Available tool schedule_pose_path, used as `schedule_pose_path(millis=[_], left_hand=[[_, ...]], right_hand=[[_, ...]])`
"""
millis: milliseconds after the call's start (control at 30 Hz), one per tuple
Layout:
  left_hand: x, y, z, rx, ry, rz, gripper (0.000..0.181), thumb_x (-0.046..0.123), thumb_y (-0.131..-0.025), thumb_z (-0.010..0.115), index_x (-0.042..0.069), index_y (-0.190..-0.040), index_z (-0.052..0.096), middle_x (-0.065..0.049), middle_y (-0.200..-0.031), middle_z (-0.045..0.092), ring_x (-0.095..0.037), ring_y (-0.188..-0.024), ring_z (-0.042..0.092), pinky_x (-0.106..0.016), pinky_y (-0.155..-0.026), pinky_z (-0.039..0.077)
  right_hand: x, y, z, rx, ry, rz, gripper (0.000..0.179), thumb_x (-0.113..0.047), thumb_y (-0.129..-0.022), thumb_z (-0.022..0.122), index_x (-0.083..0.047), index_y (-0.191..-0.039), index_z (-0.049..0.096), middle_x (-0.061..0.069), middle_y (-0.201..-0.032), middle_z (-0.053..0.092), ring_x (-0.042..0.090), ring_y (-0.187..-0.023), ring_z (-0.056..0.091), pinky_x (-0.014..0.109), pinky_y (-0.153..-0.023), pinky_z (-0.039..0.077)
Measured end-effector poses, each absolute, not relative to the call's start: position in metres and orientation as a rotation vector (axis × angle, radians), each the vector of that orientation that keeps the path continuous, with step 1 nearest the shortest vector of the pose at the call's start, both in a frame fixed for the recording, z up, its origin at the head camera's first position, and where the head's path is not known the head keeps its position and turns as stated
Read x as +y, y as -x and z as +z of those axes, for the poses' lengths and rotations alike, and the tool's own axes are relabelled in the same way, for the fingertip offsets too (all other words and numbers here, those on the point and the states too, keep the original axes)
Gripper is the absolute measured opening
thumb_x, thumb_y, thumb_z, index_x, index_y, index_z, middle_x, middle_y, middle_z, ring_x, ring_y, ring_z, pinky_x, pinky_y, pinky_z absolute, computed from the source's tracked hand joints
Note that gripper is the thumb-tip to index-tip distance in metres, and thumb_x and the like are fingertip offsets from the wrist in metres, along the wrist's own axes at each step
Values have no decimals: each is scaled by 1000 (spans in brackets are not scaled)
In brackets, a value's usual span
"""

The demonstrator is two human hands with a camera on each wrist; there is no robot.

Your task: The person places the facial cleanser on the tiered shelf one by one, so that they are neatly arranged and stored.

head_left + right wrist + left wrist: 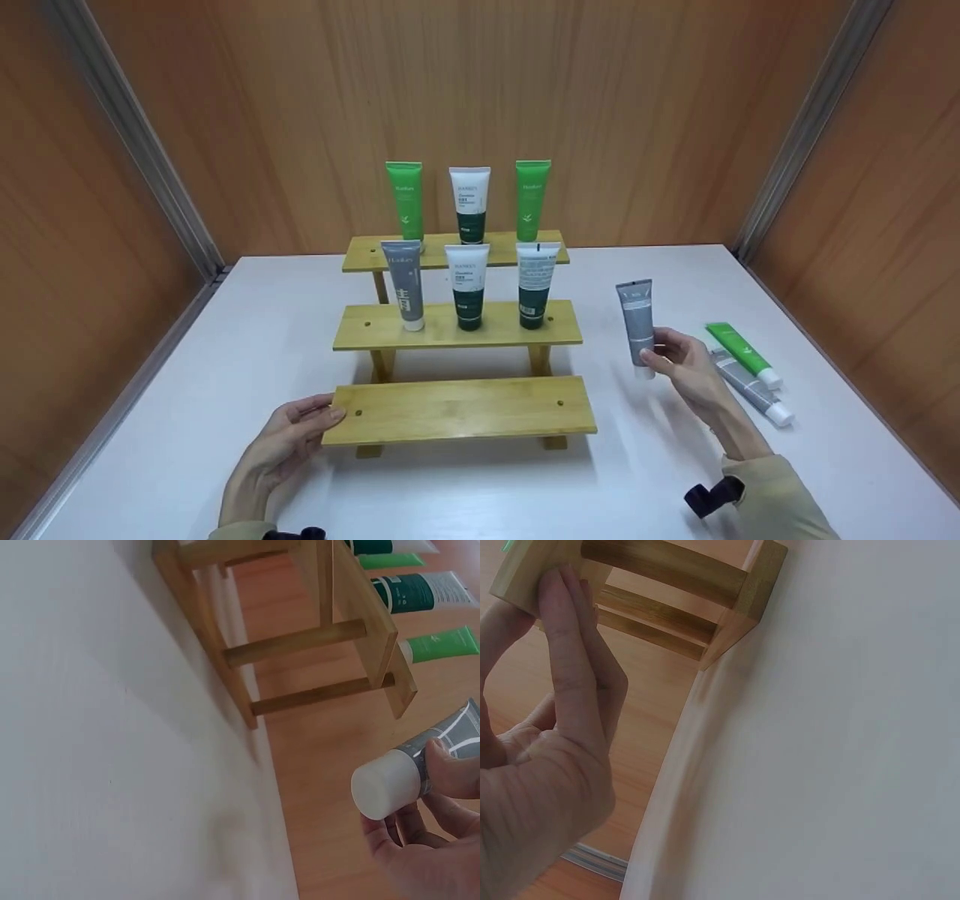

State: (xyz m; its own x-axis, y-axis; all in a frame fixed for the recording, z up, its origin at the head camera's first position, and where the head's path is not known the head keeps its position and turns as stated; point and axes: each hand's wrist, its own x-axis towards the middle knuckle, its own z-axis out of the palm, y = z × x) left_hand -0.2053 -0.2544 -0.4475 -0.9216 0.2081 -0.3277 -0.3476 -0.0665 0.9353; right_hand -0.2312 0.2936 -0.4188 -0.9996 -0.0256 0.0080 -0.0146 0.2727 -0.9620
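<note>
My right hand [690,371] pinches a grey squeeze tube [637,319] near its white cap, holding it upright with the cap down, to the right of a three-tier wooden display stand [457,409]. In the right wrist view the white cap [386,784] points toward the stand's legs. At the stand's lower left corner, my left hand [289,435] grips the end of the bottom step, thumb on top and fingers beneath. A grey tube [406,285], a white-and-green tube [469,289] and another turned back-to-front [535,285] stand on the middle step.
On the top step stand a left green tube [406,199], a white-and-green tube [471,202] and a right green tube [532,199]. Beside my right wrist, a green tube [742,352] lies across a grey tube [750,386] on the white table [187,390]. Wooden panels [480,82] enclose the table.
</note>
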Motion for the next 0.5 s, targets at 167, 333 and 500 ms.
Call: schedule_pose_path(millis=[167, 333, 500], left_hand=[[-255, 206, -448, 1851, 153, 2047, 60, 13, -95, 70, -8, -144, 41, 3, -106, 71, -7, -97, 71, -18, -89, 59], [-255, 206, -449, 1862, 169, 2046, 61, 13, -94, 71, -8, -143, 42, 3, -105, 72, -6, -96, 71, -17, -88, 59], [-255, 206, -450, 1889, 127, 2024, 67, 14, -96, 68, -11, -147, 34, 3, -106, 72, -7, -97, 72, -19, -89, 60]], right_hand=[[282, 224, -413, 2491, 77, -1915, 55, -13, -99, 65, 9, -143, 43, 11, -130, 57, 5, -109, 58, 14, -92, 52], [268, 217, -408, 2465, 140, -1942, 53, -10, -96, 67, 9, -141, 46, 1, -123, 60, 5, -110, 59, 15, -95, 53], [253, 213, -404, 2446, 208, -1976, 52, -5, -93, 70, 10, -138, 48, -2, -117, 63, 6, -109, 61, 16, -94, 54]])
